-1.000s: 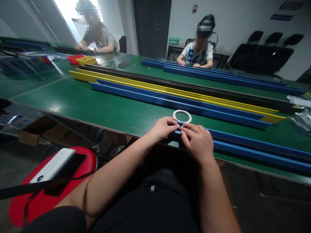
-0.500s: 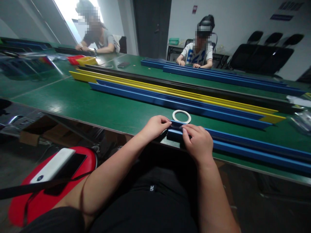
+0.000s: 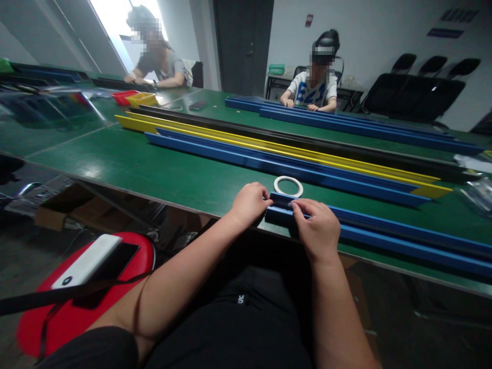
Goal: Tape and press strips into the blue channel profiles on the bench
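A long blue channel profile (image 3: 388,236) lies along the table's near edge, its left end in front of me. My left hand (image 3: 251,204) is at that end, fingers pinched together; what they hold, if anything, is hidden. Over the channel, a little further right, my right hand (image 3: 318,225) pinches a small clear piece, seemingly tape, at its fingertips. Just behind the profile a roll of white tape (image 3: 288,186) lies flat on the table.
Blue (image 3: 230,160), yellow (image 3: 215,137) and black profiles (image 3: 346,148) lie lengthwise across the green table (image 3: 96,154). Two people work at the far side, one with more blue profiles (image 3: 346,124). Red and yellow bins (image 3: 142,99) stand back left. A red stool (image 3: 134,246) bears a white device.
My right hand has shifted slightly right along the channel. My left fingers have dropped a little at the profile's end. The view has tilted slightly.
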Demonstrator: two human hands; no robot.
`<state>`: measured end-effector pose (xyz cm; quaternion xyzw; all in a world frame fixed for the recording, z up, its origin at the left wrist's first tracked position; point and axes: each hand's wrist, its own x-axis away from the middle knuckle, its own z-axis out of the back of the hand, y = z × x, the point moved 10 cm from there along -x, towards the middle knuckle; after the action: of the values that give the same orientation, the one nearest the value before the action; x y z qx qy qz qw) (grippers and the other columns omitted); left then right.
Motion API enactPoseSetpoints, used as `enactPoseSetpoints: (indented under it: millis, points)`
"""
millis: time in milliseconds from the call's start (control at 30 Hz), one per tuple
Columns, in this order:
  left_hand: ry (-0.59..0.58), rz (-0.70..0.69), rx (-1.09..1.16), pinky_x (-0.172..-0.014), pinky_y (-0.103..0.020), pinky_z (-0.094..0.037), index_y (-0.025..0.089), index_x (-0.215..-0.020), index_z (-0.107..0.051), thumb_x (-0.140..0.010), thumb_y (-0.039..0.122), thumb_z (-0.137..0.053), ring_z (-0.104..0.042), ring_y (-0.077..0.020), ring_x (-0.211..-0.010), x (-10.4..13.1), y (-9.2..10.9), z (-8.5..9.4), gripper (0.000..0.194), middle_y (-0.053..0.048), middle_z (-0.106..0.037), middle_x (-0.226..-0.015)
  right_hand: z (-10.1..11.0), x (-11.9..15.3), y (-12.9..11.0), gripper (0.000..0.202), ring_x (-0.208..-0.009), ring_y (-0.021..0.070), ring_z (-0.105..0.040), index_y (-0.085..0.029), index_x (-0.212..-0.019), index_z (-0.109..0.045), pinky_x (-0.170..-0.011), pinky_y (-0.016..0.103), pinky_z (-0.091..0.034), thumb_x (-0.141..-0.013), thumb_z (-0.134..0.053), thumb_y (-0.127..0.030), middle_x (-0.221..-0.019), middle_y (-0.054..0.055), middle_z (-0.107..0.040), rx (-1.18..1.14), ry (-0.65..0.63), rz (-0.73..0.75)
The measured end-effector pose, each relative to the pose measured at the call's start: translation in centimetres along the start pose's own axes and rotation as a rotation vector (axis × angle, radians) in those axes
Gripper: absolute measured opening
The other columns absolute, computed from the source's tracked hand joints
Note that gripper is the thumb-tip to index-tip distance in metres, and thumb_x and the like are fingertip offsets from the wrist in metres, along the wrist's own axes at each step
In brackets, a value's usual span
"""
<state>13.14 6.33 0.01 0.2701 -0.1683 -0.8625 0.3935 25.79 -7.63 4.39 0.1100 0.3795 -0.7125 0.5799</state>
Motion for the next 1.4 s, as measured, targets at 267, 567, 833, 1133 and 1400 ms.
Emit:
enactPoseSetpoints:
  millis: [267, 567, 833, 1133, 1400]
  points:
    - [0.006, 0.031, -0.045, -0.080, -0.033, -0.048, 0.020, -0.074, -0.066, -0.073, 0.038, -0.075, -0.061, -0.0220, -0.086, -0.5, -0.6, 0.4, 0.020, -0.006, -0.065, -0.086, 0.8, 0.3, 1.3, 0.020, -0.080, 0.0198, -0.061, -0.024, -0.091, -0.069, -0.077, 0.032, -0.043, -0.090, -0.055, -0.037, -0.085, 0.003, -0.071, 0.024, 0.080, -0.128]
    - [-0.073, -0.050, 0.185, -0.081, -0.028, -0.050, 0.019, -0.094, -0.068, -0.084, 0.018, -0.061, -0.065, -0.0168, -0.087, -1.4, -0.3, 2.0, 0.012, -0.003, -0.071, -0.094, 2.7, -0.7, 2.4, 0.023, -0.091, 0.0213, -0.063, -0.020, -0.097, -0.072, -0.084, 0.035, -0.048, -0.087, -0.051, -0.023, -0.097, 0.008, -0.071, -0.133, 0.019, -0.088]
    - [-0.114, -0.309, 0.026, -0.091, -0.034, -0.046, 0.021, -0.113, -0.064, -0.092, 0.036, -0.055, -0.061, -0.0217, -0.103, 1.0, 10.1, 0.9, 0.026, -0.008, -0.067, -0.111, 4.6, 0.3, 7.5, 0.021, -0.080, 0.0207, -0.069, -0.020, -0.092, -0.071, -0.073, 0.035, -0.054, -0.084, -0.053, -0.026, -0.099, 0.008, -0.074, -0.441, 0.065, -0.423]
    - [0.009, -0.344, -0.286, -0.092, -0.044, -0.039, 0.013, -0.110, -0.060, -0.079, 0.077, -0.048, -0.058, -0.0323, -0.100, 2.3, 14.3, -3.5, 0.073, -0.016, -0.063, -0.102, 8.4, 1.2, 10.7, 0.027, -0.052, 0.0169, -0.053, -0.019, -0.078, -0.069, -0.053, 0.030, -0.036, -0.076, -0.043, -0.023, -0.059, 0.002, -0.062, -0.121, 0.076, -0.595]
    - [0.030, -0.474, -0.308, -0.090, -0.038, -0.040, 0.014, -0.113, -0.057, -0.080, 0.075, -0.050, -0.060, -0.0275, -0.101, 2.3, 13.5, -3.4, 0.070, -0.012, -0.065, -0.102, 10.0, 1.0, 10.4, 0.024, -0.062, 0.0161, -0.051, -0.021, -0.072, -0.061, -0.058, 0.028, -0.031, -0.082, -0.041, -0.029, -0.060, 0.000, -0.057, 0.050, 0.004, -0.557]
